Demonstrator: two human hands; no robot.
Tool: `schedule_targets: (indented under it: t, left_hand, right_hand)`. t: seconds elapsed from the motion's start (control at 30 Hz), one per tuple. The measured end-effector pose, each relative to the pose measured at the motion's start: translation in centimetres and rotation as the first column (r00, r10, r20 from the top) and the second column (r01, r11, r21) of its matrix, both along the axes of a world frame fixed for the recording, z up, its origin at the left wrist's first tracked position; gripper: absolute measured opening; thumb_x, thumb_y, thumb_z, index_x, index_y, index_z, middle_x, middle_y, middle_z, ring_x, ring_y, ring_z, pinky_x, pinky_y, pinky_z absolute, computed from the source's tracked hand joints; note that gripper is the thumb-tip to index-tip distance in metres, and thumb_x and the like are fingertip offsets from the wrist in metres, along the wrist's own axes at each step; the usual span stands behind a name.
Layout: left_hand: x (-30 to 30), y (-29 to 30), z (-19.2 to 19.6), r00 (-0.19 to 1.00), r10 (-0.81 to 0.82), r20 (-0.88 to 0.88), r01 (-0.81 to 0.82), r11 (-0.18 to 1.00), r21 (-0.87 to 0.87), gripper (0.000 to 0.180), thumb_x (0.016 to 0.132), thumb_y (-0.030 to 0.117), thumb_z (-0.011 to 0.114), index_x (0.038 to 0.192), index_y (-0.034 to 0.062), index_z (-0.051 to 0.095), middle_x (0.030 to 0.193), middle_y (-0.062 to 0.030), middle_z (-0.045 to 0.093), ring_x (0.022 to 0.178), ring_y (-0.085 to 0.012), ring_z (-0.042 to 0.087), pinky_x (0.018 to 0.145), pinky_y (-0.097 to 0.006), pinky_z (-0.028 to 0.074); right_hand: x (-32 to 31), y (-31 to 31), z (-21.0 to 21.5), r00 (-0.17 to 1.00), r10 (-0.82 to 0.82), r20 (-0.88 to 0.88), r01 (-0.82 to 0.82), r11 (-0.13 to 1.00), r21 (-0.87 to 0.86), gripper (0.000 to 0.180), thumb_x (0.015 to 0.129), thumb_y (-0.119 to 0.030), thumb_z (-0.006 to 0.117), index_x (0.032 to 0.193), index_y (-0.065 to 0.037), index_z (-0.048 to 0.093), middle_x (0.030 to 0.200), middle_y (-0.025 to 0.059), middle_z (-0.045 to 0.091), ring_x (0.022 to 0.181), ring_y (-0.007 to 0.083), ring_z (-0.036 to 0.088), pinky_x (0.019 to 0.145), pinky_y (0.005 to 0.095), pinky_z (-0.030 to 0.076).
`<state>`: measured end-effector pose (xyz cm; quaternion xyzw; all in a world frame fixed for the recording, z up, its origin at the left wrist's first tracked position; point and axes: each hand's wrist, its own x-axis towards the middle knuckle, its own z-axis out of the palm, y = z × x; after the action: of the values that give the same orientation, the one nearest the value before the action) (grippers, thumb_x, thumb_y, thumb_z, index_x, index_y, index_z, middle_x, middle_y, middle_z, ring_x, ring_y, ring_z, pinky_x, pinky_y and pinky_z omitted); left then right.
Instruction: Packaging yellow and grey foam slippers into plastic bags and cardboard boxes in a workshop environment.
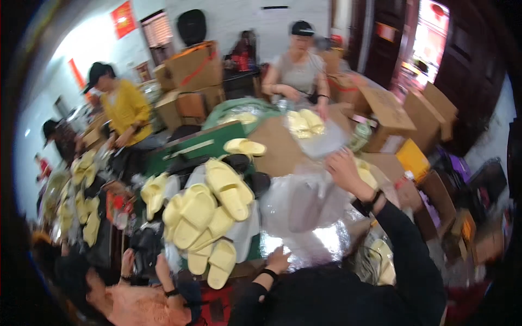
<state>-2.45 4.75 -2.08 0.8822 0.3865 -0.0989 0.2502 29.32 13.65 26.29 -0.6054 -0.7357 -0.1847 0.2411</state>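
Note:
Before me a blurred clear plastic bag [321, 204] with a grey-mauve pair of slipper shapes in it lies over a shiny stack of plastic film [283, 247]. My left hand [278, 261] is at the near edge of the film, fingers stretched forward and holding nothing I can see. My right hand [347, 169] reaches beyond the bag's far right side, fingers curled; what they grip, if anything, does not show. Left of the bag is a heap of pale yellow slippers [197, 209]. Partly below my right wrist is another yellow slipper [367, 174].
Across the table a person [299, 70] handles yellow slippers [305, 123] on clear film. Beside me at left a person in orange [144, 304] holds black slippers [145, 244]; further off stands one in yellow [128, 111]. Open cardboard boxes [386, 114] crowd the right side.

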Motion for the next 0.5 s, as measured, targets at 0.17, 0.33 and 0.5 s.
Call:
schedule_targets:
  t: [0.17, 0.33, 0.5]
  left_hand:
    - [0.8, 0.1, 0.3, 0.995, -0.051, -0.088, 0.043, 0.995, -0.091, 0.057, 0.082, 0.041, 0.056, 0.135, 0.0283, 0.039, 0.148, -0.0182, 0.013, 0.134, -0.039, 0.016, 0.106, -0.051, 0.021]
    - [0.6, -0.5, 0.8, 0.988, -0.054, -0.142, 0.037, 0.993, -0.114, 0.059, 0.081, 0.04, 0.057, 0.136, 0.0285, 0.037, 0.149, -0.0182, 0.009, 0.135, -0.0396, 0.013, 0.106, -0.051, 0.019]
    - [0.5, -0.9, 0.3, 0.995, 0.0, -0.102, -0.014, 0.99, -0.143, 0.058, 0.078, 0.034, 0.059, 0.133, 0.0282, 0.042, 0.149, -0.0157, 0.011, 0.136, -0.0377, 0.012, 0.106, -0.053, 0.016]
  right_hand:
    - [4.9, 2.0, 3.6, 0.991, -0.073, -0.11, 0.095, 0.972, 0.213, 0.011, 0.075, -0.011, 0.061, 0.086, -0.011, 0.06, 0.092, 0.0035, 0.059, 0.097, 0.0237, 0.052, 0.097, 0.0451, 0.029]
    - [6.5, -1.5, 5.9, 0.999, -0.049, -0.016, 0.051, 0.916, 0.398, 0.012, 0.072, -0.007, 0.064, 0.083, -0.011, 0.059, 0.093, 0.0017, 0.059, 0.1, 0.0224, 0.052, 0.097, 0.0433, 0.029]
    - [9.0, -7.3, -0.1, 0.99, -0.116, 0.083, 0.095, 0.97, 0.225, 0.012, 0.069, -0.01, 0.066, 0.08, -0.013, 0.06, 0.096, 0.0027, 0.06, 0.102, 0.0238, 0.052, 0.098, 0.0471, 0.031]
